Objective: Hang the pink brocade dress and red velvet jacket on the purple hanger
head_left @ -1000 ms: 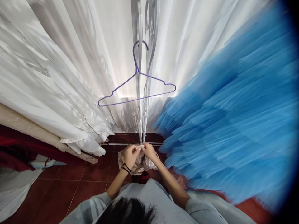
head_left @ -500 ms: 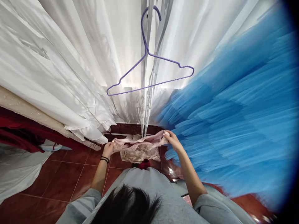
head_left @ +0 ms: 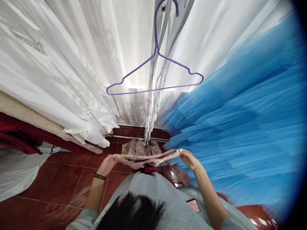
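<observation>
A pale pink garment (head_left: 146, 158) is stretched sideways between my two hands, low in front of my body. My left hand (head_left: 108, 163) is closed on its left end, and my right hand (head_left: 188, 159) pinches its right end. The patterned lower part of the cloth hangs below and behind the upper edge, partly hidden. Above and apart from both hands hangs a purple wire hanger (head_left: 154, 90) with nothing on it.
White drapes (head_left: 91, 64) hang ahead and to the left. Blue tulle (head_left: 240, 127) fills the right side, close to my right arm. A white metal stand (head_left: 149, 121) rises behind the hanger. Red tiles (head_left: 72, 182) cover the floor. A phone (head_left: 193, 205) lies near my right side.
My hands have moved slightly apart and nearer my body, pulling the garment's upper edge straighter. In the view, the hanger has shifted a little to the right and tilts less.
</observation>
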A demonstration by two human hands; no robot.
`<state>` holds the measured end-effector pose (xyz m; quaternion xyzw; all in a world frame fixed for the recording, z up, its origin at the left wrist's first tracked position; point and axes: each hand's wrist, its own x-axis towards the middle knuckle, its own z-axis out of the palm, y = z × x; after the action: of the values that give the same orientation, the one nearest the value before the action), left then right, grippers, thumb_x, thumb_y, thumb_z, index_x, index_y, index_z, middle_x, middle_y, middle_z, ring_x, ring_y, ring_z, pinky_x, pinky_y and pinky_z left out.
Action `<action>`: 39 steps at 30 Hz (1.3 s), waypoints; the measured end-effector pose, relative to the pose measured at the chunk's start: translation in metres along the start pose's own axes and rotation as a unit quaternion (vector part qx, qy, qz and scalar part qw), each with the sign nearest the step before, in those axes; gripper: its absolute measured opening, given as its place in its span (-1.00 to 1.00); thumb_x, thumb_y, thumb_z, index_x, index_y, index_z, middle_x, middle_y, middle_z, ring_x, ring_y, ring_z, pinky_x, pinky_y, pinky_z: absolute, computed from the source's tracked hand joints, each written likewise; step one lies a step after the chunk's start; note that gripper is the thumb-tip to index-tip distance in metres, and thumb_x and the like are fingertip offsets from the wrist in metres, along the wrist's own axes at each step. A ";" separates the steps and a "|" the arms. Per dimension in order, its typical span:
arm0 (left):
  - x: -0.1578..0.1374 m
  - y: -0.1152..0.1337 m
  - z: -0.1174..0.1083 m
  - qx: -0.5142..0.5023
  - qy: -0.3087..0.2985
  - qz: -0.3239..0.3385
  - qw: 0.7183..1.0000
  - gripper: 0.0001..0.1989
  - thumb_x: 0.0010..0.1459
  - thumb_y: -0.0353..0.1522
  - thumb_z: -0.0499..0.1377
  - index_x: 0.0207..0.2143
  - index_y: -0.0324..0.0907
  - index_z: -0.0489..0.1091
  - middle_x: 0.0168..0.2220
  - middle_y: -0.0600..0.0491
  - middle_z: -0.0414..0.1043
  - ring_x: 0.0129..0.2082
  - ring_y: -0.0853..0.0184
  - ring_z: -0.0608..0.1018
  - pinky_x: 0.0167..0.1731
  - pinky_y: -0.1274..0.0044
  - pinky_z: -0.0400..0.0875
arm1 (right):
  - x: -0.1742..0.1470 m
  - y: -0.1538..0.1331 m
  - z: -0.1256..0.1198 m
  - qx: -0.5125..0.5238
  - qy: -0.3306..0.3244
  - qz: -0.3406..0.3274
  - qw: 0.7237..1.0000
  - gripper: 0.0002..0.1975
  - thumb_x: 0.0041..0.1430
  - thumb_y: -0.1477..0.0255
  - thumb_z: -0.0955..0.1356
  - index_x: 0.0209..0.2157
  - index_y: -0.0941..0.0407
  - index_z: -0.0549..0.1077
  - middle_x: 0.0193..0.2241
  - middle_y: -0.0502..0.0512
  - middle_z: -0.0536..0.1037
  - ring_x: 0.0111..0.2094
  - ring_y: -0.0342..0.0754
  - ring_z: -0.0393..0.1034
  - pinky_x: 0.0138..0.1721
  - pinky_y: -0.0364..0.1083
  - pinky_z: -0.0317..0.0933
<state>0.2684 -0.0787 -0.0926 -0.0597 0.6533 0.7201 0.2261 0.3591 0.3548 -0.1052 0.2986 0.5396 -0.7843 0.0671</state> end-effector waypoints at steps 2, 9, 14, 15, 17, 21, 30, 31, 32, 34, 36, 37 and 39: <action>0.014 0.068 -0.001 -0.071 -0.022 0.048 0.996 -0.79 -0.19 -0.26 0.23 -0.51 -0.20 0.55 -0.41 -0.13 0.60 -0.25 0.01 0.63 -0.19 0.17 0.58 | 0.005 -0.057 0.016 0.067 0.010 -0.120 0.990 -0.80 -0.28 0.35 0.50 -0.52 0.10 0.51 -0.49 0.04 0.58 -0.43 -0.07 0.46 -0.31 -0.08 0.40; 0.032 0.234 0.021 -0.130 0.029 0.413 0.901 -0.53 -0.17 -0.45 0.41 -0.12 -0.10 0.53 -0.05 0.06 0.56 0.11 0.23 0.50 0.04 0.49 0.50 | -0.020 -0.201 0.095 0.123 -0.021 -0.465 0.876 -0.64 -0.18 0.51 0.53 -0.26 -0.05 0.59 -0.33 -0.08 0.61 -0.30 -0.14 0.52 -0.27 -0.18 0.44; 0.087 0.228 0.007 -0.125 0.119 0.439 0.882 -0.47 -0.44 -0.39 0.55 -0.28 -0.16 0.54 -0.26 0.07 0.59 -0.10 0.28 0.59 -0.10 0.58 0.51 | -0.002 -0.189 0.143 0.088 -0.012 -0.435 0.896 -0.64 -0.33 0.43 0.60 -0.36 0.08 0.59 -0.38 0.01 0.63 -0.33 -0.09 0.52 -0.28 -0.14 0.45; 0.098 0.225 0.003 -0.115 0.122 0.429 0.888 -0.47 -0.41 -0.33 0.55 -0.29 -0.19 0.54 -0.25 0.03 0.59 -0.10 0.26 0.59 -0.10 0.57 0.51 | 0.003 -0.184 0.147 0.094 -0.014 -0.418 0.903 -0.66 -0.32 0.40 0.60 -0.38 0.10 0.59 -0.38 0.02 0.63 -0.34 -0.09 0.52 -0.29 -0.14 0.45; 0.116 0.222 -0.001 -0.105 0.118 0.414 0.896 -0.46 -0.38 -0.24 0.55 -0.28 -0.21 0.55 -0.23 -0.03 0.60 -0.08 0.24 0.59 -0.10 0.55 0.50 | 0.010 -0.175 0.151 0.118 -0.013 -0.383 0.916 -0.69 -0.30 0.36 0.59 -0.42 0.10 0.58 -0.41 0.00 0.62 -0.41 -0.13 0.49 -0.35 -0.16 0.43; 0.140 0.238 0.006 -0.102 0.096 0.404 0.904 -0.50 -0.38 -0.25 0.54 -0.32 -0.23 0.54 -0.26 -0.05 0.61 -0.11 0.24 0.61 -0.09 0.51 0.50 | 0.016 -0.170 0.143 0.125 -0.012 -0.355 0.926 -0.73 -0.29 0.34 0.58 -0.49 0.10 0.54 -0.52 -0.05 0.57 -0.51 -0.16 0.44 -0.40 -0.16 0.42; 0.148 0.268 0.046 -0.071 0.017 0.354 0.932 -0.52 -0.47 -0.26 0.56 -0.44 -0.26 0.52 -0.45 0.03 0.56 -0.31 0.25 0.62 -0.30 0.52 0.54 | 0.042 -0.179 0.105 0.203 0.115 -0.386 0.893 -0.66 -0.26 0.35 0.56 -0.35 0.10 0.57 -0.36 0.00 0.64 -0.34 -0.12 0.52 -0.29 -0.16 0.44; 0.145 0.269 0.046 -0.052 0.012 0.339 0.939 -0.53 -0.47 -0.27 0.56 -0.46 -0.27 0.52 -0.46 0.01 0.56 -0.33 0.25 0.62 -0.34 0.52 0.53 | 0.043 -0.181 0.098 0.213 0.128 -0.393 0.885 -0.66 -0.27 0.36 0.56 -0.35 0.11 0.58 -0.35 0.00 0.65 -0.33 -0.12 0.53 -0.29 -0.16 0.43; 0.141 0.269 0.046 -0.034 0.011 0.324 0.946 -0.54 -0.46 -0.27 0.56 -0.48 -0.27 0.52 -0.46 0.00 0.56 -0.36 0.25 0.61 -0.38 0.53 0.52 | 0.044 -0.182 0.091 0.219 0.138 -0.400 0.879 -0.67 -0.27 0.37 0.56 -0.35 0.11 0.58 -0.35 0.00 0.65 -0.33 -0.12 0.53 -0.28 -0.17 0.43; 0.133 0.272 0.041 -0.010 0.018 0.307 0.952 -0.57 -0.42 -0.26 0.55 -0.47 -0.27 0.53 -0.47 0.00 0.56 -0.43 0.32 0.58 -0.47 0.58 0.49 | 0.043 -0.185 0.077 0.219 0.148 -0.410 0.873 -0.66 -0.26 0.37 0.56 -0.33 0.10 0.59 -0.33 0.00 0.65 -0.32 -0.13 0.53 -0.27 -0.18 0.43; 0.125 0.274 0.036 -0.013 0.030 0.318 0.948 -0.59 -0.37 -0.23 0.54 -0.45 -0.25 0.54 -0.48 0.02 0.54 -0.52 0.42 0.52 -0.54 0.64 0.43 | 0.040 -0.187 0.066 0.210 0.155 -0.423 0.868 -0.65 -0.25 0.36 0.56 -0.32 0.10 0.60 -0.31 0.01 0.66 -0.29 -0.12 0.53 -0.25 -0.17 0.42; 0.121 0.275 0.034 -0.013 0.031 0.325 0.945 -0.59 -0.34 -0.21 0.53 -0.45 -0.24 0.55 -0.50 0.04 0.53 -0.56 0.45 0.48 -0.56 0.65 0.41 | 0.039 -0.189 0.061 0.203 0.156 -0.429 0.866 -0.64 -0.25 0.35 0.57 -0.32 0.10 0.60 -0.31 0.01 0.66 -0.28 -0.12 0.53 -0.25 -0.17 0.42; 0.115 0.277 0.031 0.005 0.024 0.328 0.944 -0.60 -0.28 -0.19 0.52 -0.43 -0.23 0.55 -0.52 0.05 0.50 -0.60 0.49 0.43 -0.58 0.65 0.39 | 0.038 -0.192 0.052 0.188 0.156 -0.443 0.863 -0.63 -0.27 0.33 0.58 -0.32 0.10 0.60 -0.33 0.01 0.66 -0.30 -0.11 0.53 -0.25 -0.15 0.42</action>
<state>0.0607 -0.0326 0.1211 0.1416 0.6458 0.7493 -0.0381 0.2256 0.3957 0.0418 0.1531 0.4611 -0.7611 -0.4298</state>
